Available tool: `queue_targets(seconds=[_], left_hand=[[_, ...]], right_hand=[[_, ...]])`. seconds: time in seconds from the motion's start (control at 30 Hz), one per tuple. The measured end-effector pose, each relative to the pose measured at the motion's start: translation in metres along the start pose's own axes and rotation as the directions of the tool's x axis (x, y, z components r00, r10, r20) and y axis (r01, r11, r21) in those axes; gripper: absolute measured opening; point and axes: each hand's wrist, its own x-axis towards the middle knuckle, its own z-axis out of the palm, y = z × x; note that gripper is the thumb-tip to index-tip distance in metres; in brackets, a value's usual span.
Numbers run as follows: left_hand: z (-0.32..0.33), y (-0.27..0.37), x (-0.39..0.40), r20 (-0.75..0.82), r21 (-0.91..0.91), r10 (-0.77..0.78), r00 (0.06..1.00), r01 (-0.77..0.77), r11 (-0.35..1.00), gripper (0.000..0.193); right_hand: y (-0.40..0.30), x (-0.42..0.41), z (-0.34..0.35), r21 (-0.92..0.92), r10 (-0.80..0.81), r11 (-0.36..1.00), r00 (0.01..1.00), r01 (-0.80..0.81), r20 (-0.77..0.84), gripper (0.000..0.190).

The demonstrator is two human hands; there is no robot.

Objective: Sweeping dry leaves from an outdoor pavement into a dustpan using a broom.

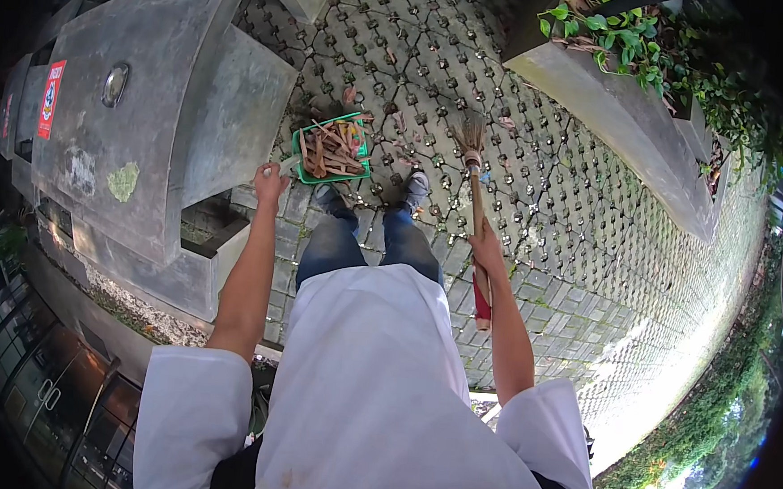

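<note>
My left hand point(271, 182) grips the pale handle of a green plastic dustpan point(368, 169), which is heaped with dry brown leaves point(333, 150). The dustpan is just in front of my left shoe. My right hand point(488, 250) is closed around the wooden stick of a stiff-bristled broom point(476, 196). Its bristles point(471, 134) point away from me, by the paving to the right of the dustpan; whether they touch the ground is hard to tell. A red wrap covers part of the stick below my right hand.
Grey concrete benches or blocks point(238, 114) stand close on the left. A concrete planter point(595, 102) with green leafy plants point(652, 52) lies at the upper right. Scattered leaves point(407, 158) lie on the perforated paving point(402, 63). Glass doors point(46, 391) are at the lower left.
</note>
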Motion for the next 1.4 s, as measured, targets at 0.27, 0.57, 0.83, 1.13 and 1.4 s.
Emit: queue_targets(seconds=[0.27,0.57,0.83,1.13,1.4], left_hand=[[0.003,0.014,0.017,0.112,0.048,0.071,0.991,-0.076,0.996,0.019],[-0.006,0.015,0.029,0.175,0.06,0.025,0.984,-0.036,0.998,0.021],[-0.022,0.044,0.036,0.261,0.022,-0.089,0.961,0.086,0.996,0.02],[-0.019,0.047,0.052,0.222,0.045,-0.047,0.974,0.038,0.998,0.02],[-0.002,0.049,0.051,0.337,0.158,-0.051,0.94,-0.003,0.987,0.024]], right_hand=[[-0.019,-0.046,0.072,-0.162,-0.136,0.966,0.926,0.203,0.352,0.068],[-0.052,-0.11,0.029,0.171,0.044,0.981,0.959,-0.095,0.28,0.063],[-0.01,-0.105,0.082,0.226,0.132,0.967,0.99,-0.118,-0.049,0.064],[-0.059,-0.141,0.164,0.279,0.137,0.938,0.959,-0.207,0.249,0.065],[-0.108,-0.158,0.114,0.491,0.114,0.83,0.943,-0.264,0.314,0.065]])
